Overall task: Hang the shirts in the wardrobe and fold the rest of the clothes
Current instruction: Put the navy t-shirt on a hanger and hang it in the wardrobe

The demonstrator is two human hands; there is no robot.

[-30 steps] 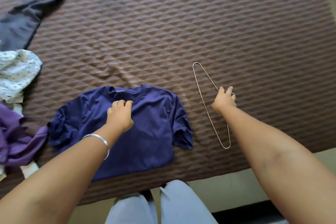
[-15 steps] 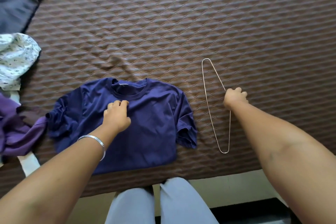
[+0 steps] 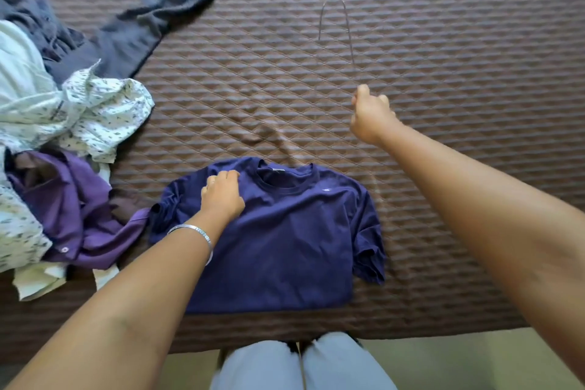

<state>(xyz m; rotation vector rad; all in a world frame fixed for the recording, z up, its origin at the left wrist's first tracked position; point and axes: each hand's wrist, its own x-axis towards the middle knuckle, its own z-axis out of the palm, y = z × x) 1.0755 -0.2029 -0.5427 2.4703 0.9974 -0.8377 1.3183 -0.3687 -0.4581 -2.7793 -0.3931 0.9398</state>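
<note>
A navy blue T-shirt (image 3: 285,237) lies flat, front up, near the front edge of the brown quilted bed (image 3: 443,104). My left hand (image 3: 223,196) rests on its left shoulder beside the collar, fingers curled onto the cloth. My right hand (image 3: 368,114) grips a thin wire hanger (image 3: 348,32) and holds it lifted above the bed, right of and beyond the shirt. The hanger's far end is blurred; the part below my fist is a faint streak.
A heap of clothes lies at the left: a white printed shirt (image 3: 95,114), a purple garment (image 3: 72,209) and dark blue trousers (image 3: 142,32). The bed's front edge runs just in front of my legs (image 3: 300,364).
My right hand closed round the hanger and raised it off the bed, swinging it away from me. My left hand slid slightly left on the shirt. The view shifted, showing more of the clothes heap.
</note>
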